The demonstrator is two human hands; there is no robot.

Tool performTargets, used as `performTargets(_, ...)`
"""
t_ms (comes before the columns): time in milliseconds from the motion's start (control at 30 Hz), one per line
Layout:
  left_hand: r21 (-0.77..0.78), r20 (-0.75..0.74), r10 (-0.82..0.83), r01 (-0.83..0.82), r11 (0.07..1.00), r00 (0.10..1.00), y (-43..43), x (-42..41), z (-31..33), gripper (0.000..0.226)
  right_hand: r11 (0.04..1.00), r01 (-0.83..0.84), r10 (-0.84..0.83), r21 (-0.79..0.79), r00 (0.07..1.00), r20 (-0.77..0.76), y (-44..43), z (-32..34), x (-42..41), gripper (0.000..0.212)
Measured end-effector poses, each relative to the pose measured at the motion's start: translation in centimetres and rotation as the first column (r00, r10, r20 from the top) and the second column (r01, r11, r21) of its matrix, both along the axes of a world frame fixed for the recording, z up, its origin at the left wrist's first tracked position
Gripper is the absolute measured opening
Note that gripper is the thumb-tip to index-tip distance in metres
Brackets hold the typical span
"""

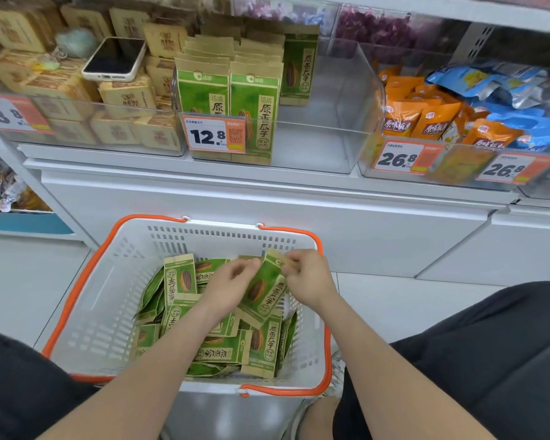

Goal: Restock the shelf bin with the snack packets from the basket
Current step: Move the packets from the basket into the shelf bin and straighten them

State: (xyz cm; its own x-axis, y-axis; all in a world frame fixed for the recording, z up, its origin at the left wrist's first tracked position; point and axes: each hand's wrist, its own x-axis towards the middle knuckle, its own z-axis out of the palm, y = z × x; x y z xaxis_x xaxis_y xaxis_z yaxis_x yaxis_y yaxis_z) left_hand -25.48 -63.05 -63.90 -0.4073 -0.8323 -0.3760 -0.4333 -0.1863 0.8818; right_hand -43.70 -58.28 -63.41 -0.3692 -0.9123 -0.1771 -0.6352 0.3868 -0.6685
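We had both hands on one green snack packet over the white basket.
Our right hand pinched its brown top edge and our left hand curled round its left side. Its long axis was tilted, top toward the basket's far right corner. Below lay a loose heap, over ten, pointing all ways. In the shelf bin, two rows stood upright, one lone packet behind.

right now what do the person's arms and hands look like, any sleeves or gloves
Both forearms are bare, with no sleeves in view. The left hand and right hand wear no gloves, and no watch, ring or bracelet shows. Lower down, dark clothing covers the legs.
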Motion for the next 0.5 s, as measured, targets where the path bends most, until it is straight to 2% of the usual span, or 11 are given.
performTargets(67, 0.008, -0.034, -0.060, 0.061, 0.998, 0.998, 0.3, 0.2, -0.2, 0.051, 0.996, 0.034, -0.026, -0.086, 0.995, 0.097, -0.4, 0.9, 0.1, 0.020)
performTargets(133, -0.038, -0.091, -0.017, 0.014, 0.999, 0.996, 0.4, 0.1, 0.2, 0.052, 0.978, 0.122, -0.077, -0.169, 0.965, 0.250, -0.8, 1.9, 0.5, 0.020)
performTargets(200, 0.021, -0.204, 0.112, -0.110, 0.994, 0.972, 0.1, -0.6, 1.3, 0.045, 0.939, 0.276, -0.143, -0.203, 0.853, 0.501, -1.1, 2.7, 0.9, 0.015)
performTargets(267, 0.122, -0.314, 0.214, -0.184, 0.975, 0.925, -0.5, -1.0, 2.6, 0.036, 0.934, 0.314, -0.131, -0.169, 0.743, 0.657, -1.2, 3.7, 1.0, 0.019)
performTargets(367, 0.203, -0.405, 0.280, -0.213, 0.956, 0.870, -1.2, -1.3, 4.2, 0.029, 0.963, 0.198, -0.003, -0.185, 0.692, 0.722, -1.1, 4.9, 1.0, 0.024)
performTargets(500, 0.219, -0.458, 0.281, -0.199, 0.955, 0.844, -1.3, -1.5, 5.5, 0.025, 0.979, 0.040, 0.109, -0.202, 0.730, 0.675, -1.0, 6.2, 1.3, 0.026)
